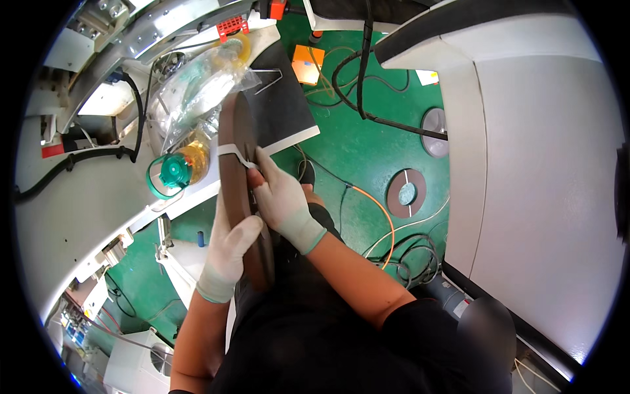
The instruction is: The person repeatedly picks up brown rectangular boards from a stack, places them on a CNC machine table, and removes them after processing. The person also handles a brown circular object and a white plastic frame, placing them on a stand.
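A thick brown disc-shaped roll [234, 131] stands on edge in front of my body, with a white strap [231, 150] passing over its rim. My left hand [230, 253], in a pale glove, grips the lower part of the roll, thumb on the side facing right and fingers hidden behind. On the roll's right face, my gloved right hand [285, 200] has its fingers at the strap's end and seems to pinch it. One bare fingertip pokes out of that glove.
Left of the roll, a green-lidded bottle [177, 172] and clear plastic bags [203, 88] rest on the white machine ledge. A black-topped board [279, 98] lies beyond. Another brown ring [396, 194] with white straps lies on the green floor, among cables [420, 253]. A pale cabinet [545, 164] stands right.
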Available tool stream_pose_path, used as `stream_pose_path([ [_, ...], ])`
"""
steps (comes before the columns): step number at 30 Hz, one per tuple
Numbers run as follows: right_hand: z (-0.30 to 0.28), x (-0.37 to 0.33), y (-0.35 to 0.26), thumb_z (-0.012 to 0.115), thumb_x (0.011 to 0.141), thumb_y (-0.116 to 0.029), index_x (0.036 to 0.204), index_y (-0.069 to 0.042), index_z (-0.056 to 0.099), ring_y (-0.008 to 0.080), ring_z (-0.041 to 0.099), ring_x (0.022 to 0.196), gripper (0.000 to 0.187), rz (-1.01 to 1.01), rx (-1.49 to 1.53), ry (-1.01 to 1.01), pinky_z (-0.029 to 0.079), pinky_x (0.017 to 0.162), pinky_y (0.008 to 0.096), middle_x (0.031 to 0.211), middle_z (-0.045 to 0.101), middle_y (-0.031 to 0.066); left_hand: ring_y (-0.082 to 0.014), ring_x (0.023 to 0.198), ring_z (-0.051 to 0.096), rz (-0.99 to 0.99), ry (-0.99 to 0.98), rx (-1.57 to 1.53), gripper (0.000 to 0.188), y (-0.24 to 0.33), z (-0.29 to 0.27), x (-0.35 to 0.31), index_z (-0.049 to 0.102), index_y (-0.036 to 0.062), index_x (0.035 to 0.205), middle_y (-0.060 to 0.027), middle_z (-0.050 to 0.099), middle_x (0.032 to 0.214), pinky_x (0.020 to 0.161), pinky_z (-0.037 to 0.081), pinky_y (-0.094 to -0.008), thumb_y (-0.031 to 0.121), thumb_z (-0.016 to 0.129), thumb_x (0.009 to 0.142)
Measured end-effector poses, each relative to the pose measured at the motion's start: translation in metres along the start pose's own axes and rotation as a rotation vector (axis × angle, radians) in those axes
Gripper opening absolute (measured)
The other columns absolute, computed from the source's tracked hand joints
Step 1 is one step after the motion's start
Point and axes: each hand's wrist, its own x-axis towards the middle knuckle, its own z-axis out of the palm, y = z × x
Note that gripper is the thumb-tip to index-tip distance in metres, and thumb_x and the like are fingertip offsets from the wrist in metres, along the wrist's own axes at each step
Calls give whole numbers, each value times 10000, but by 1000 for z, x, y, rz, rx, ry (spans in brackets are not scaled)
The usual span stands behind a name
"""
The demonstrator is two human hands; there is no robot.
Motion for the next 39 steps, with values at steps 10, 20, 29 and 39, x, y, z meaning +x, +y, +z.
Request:
stream_pose_path([
  [10,0,-52,1,495,1040,-286,1510,-5,407,477,631,1071,554,-49,72,-54,506,903,489,1134,654,317,-165,1104,516,-73,29,-93,635,9,5,-2,349,-22,1512,-83,533,1244,1027,415,-315,112,518,915],
  [20,-3,-33,-15,548,1013,-302,1575,-27,262,488,656,909,687,38,-24,-52,505,783,536,992,673,301,-185,1145,522,-26,-3,-17,515,2,-6,-1,411,-45,1441,-103,560,1256,1067,386,-327,139,489,967],
  [29,-14,-25,-33,532,1036,-260,1587,-36,255,517,614,1060,656,-53,61,-61,511,839,490,1160,637,335,-191,1168,536,-25,4,-42,598,3,-5,-2,343,-24,1518,-119,518,1355,1060,409,-339,135,498,963],
  [39,-14,8,-7,451,1082,-329,1546,-66,347,267,670,806,545,258,419,106,529,734,378,963,682,179,-186,1152,575,-85,-78,-37,703,15,3,0,272,-8,1560,-130,523,1392,933,524,-336,189,554,946],
])
